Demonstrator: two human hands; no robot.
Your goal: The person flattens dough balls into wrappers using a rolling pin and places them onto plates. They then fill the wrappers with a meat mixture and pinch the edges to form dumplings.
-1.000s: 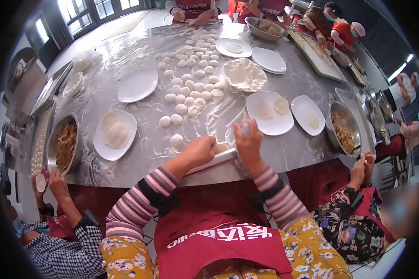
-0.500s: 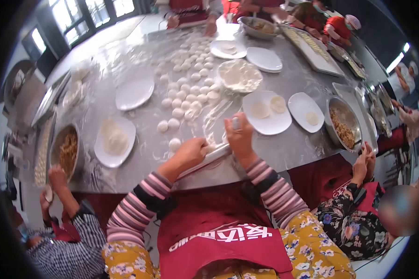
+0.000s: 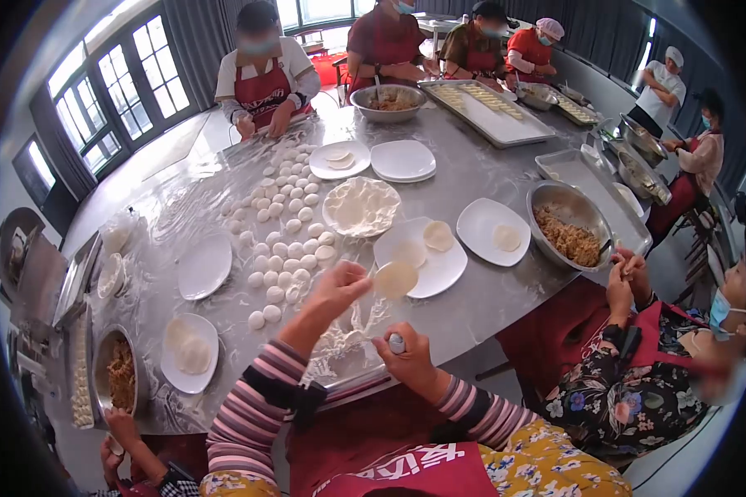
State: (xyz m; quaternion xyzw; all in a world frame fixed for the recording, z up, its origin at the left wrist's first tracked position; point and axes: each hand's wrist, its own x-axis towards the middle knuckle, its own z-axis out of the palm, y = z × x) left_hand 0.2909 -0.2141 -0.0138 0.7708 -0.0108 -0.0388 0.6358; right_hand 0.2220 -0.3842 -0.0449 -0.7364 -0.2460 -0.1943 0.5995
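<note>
while the right hand (image 3: 408, 354) grips a rolling pin (image 3: 396, 342), the left hand (image 3: 336, 288) lifts a wrapper (image 3: 395, 279)

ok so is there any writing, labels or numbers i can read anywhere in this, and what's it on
White characters on the red apron at the bottom edge: upside down, cut off, too blurred to read.
Dough wrapper in the left hand, rolling pin in the right hand: no marks.
Plates, bowls, trays: no labels visible.
</note>
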